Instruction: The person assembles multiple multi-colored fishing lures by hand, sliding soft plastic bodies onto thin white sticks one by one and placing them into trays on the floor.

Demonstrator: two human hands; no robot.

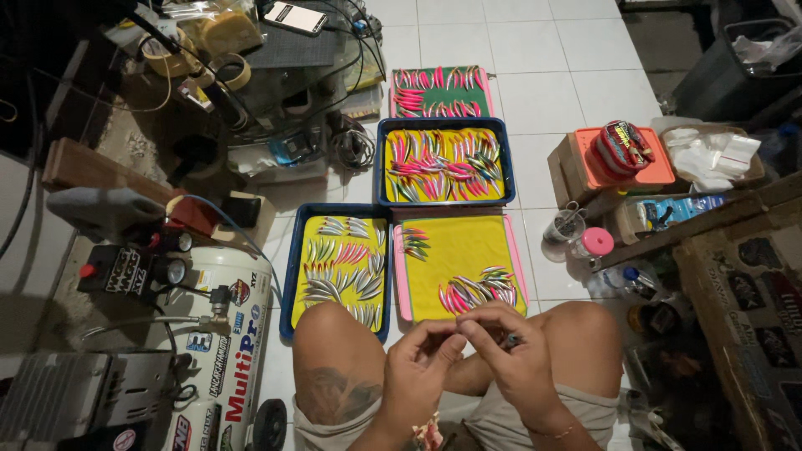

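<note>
I sit on a tiled floor with my knees up. My left hand (pixel 424 363) and my right hand (pixel 511 351) meet between my knees, fingers pinched together on one small slim fishing lure (pixel 511 339) that is mostly hidden. Just beyond my hands lies a pink tray (pixel 399 276) with a yellow mat, holding a cluster of pink and silver lures (pixel 472 291) at its near edge and a few more at its far left corner.
A blue tray (pixel 286 276) of silver lures lies at left, another blue tray (pixel 380 163) of pink ones farther off, a green-matted tray (pixel 441 90) beyond. An air compressor (pixel 224 334) stands at left. Cardboard boxes, jars and an orange lid (pixel 622 171) crowd the right.
</note>
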